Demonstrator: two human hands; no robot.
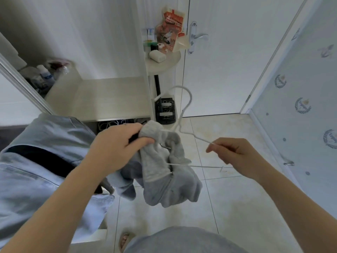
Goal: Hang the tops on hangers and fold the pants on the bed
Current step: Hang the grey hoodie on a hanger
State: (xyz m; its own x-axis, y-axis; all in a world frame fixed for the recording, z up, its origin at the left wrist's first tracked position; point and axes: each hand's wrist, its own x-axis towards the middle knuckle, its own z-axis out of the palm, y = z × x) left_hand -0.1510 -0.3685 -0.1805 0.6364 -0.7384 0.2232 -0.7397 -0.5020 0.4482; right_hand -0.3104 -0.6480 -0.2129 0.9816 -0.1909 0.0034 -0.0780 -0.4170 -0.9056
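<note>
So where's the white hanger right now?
In the head view, centre-right: the white hanger is held over the tiled floor, one arm pinched by the right hand, the other end inside the grey top that the left hand grips.

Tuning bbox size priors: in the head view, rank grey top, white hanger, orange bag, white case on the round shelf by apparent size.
1. grey top, bunched, nearest the camera
2. white hanger, similar span but thin wire
3. orange bag
4. white case
Last two sit farther away; true sizes unsure.
</note>
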